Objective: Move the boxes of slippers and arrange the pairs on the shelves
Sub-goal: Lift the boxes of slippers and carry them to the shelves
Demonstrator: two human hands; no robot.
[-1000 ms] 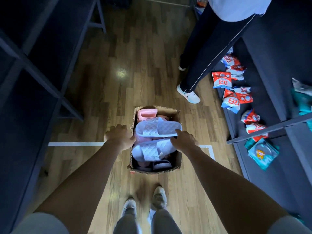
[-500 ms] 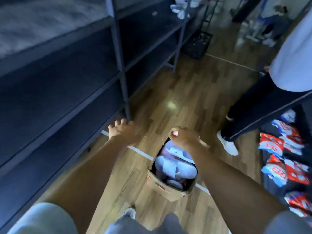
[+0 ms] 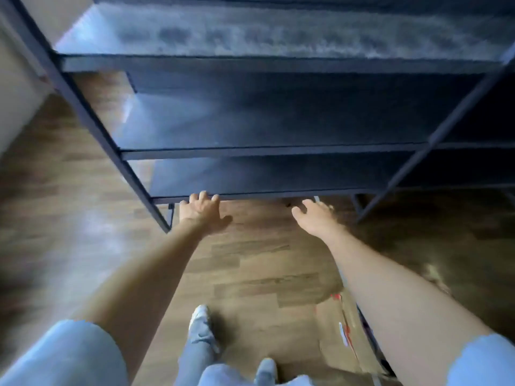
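Observation:
A dark metal shelf unit (image 3: 267, 151) with bare boards fills the upper view, straight ahead of me. My left hand (image 3: 202, 211) reaches toward the front edge of its lowest board, fingers spread, holding nothing. My right hand (image 3: 313, 215) stretches out beside it over the floor, fingers loose and empty. The cardboard box of slippers (image 3: 342, 330) stands on the floor at lower right, mostly hidden under my right forearm; its slippers cannot be seen. The picture is blurred by motion.
Wooden plank floor (image 3: 250, 260) lies between me and the shelves. A second shelf bay (image 3: 471, 162) continues to the right behind a slanted post. My feet in grey shoes (image 3: 199, 324) stand at the bottom centre.
My view has swung left from the box to face the shelves. My right hand has left the box rim, and both hands now reach forward empty. The other person is out of view.

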